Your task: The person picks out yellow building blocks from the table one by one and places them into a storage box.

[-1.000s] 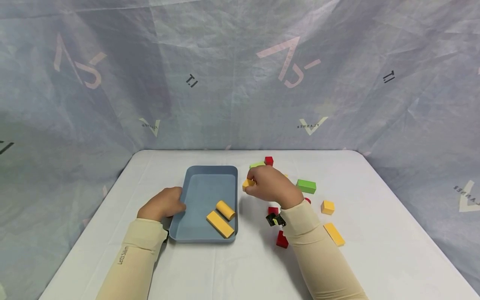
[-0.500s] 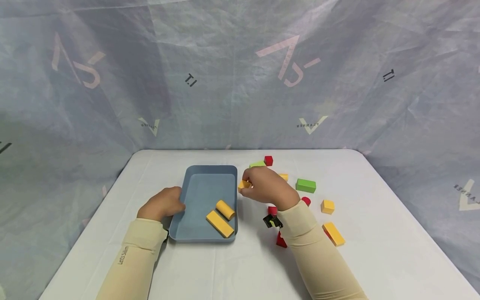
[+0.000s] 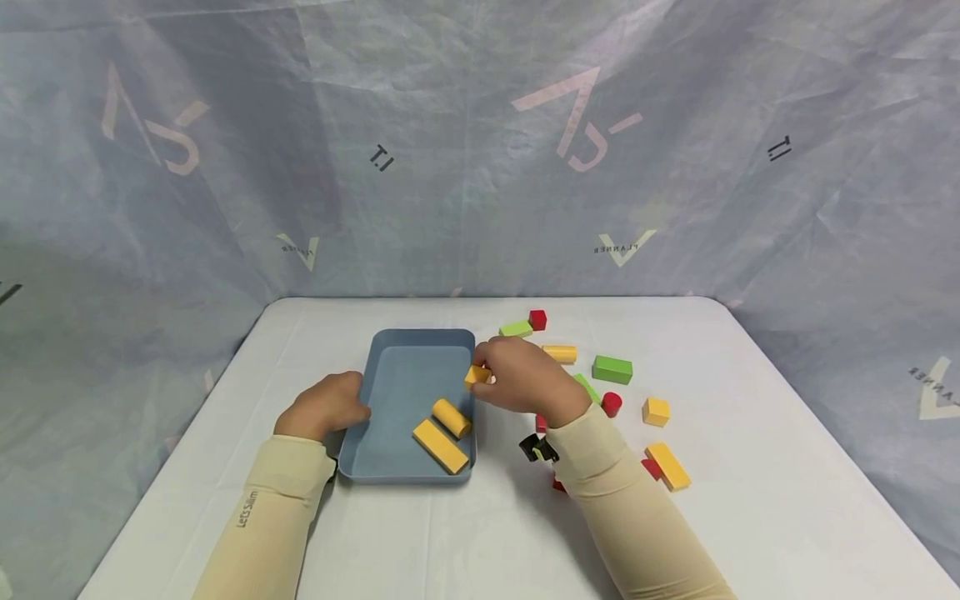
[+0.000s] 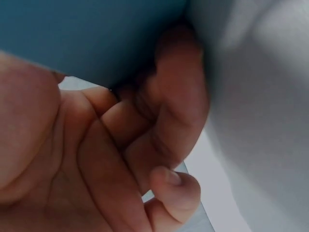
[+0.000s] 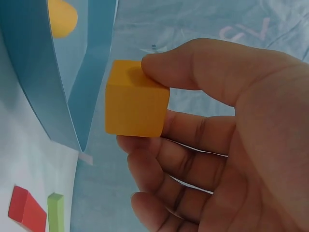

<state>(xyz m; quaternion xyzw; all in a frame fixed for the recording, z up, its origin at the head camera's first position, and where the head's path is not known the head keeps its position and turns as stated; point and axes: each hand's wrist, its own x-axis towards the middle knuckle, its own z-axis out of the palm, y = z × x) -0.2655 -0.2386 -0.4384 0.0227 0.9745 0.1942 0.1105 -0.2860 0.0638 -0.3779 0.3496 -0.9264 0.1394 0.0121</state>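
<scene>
My right hand (image 3: 527, 373) pinches a yellow cube (image 5: 137, 104) between thumb and fingers, at the right rim of a blue-grey tray (image 3: 420, 337). In the right wrist view the cube is apart from the tray wall. My left hand (image 3: 326, 408) grips the tray's left side, the thumb over the rim; in the left wrist view the curled fingers (image 4: 181, 92) lie along the tray's outer side. Inside the tray, toward its near right corner, lie a yellow cylinder (image 3: 451, 417) and a yellow rectangular block (image 3: 439, 447).
Right of the tray, several blocks lie scattered on the white table (image 3: 765, 500): a green block (image 3: 612, 369), a yellow cylinder (image 3: 559, 354), a red cylinder (image 3: 612, 405), another yellow cube (image 3: 656, 412) and a yellow bar (image 3: 667, 466). A red cube (image 3: 537, 320) and light green block (image 3: 516, 329) lie farther back.
My right hand has moved left with the yellow cube, from beside the tray to its right rim. More blocks show behind the right arm. My left hand stays on the tray.
</scene>
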